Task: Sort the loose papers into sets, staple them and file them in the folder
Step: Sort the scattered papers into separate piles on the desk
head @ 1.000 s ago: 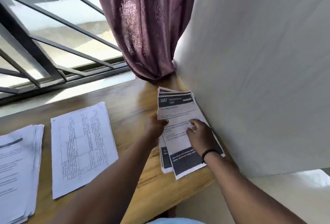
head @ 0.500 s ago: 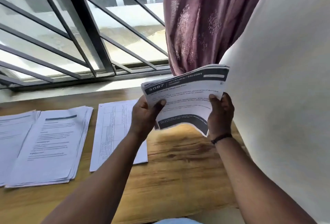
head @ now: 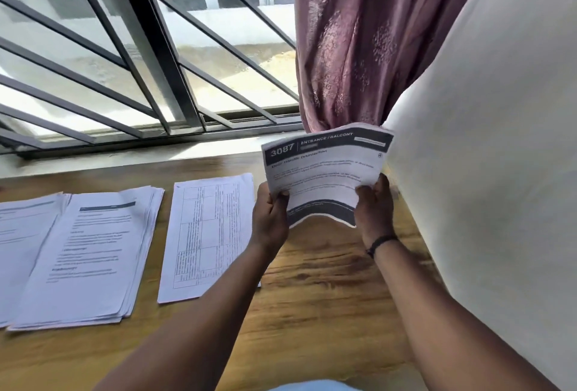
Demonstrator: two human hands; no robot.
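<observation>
White dark-banded printed sheets [head: 324,172] were gripped by both left hand [head: 271,219] and right hand [head: 373,209], right of three sorted paper stacks [head: 93,253] on the wooden desk [head: 312,297]; stapling and filing remained.

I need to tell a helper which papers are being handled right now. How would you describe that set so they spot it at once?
Start at the purple curtain by the window. Just below it, the left hand and right hand hold a bent sheaf above the wooden table. Alone among the papers, it has dark bands and "3087".
</observation>
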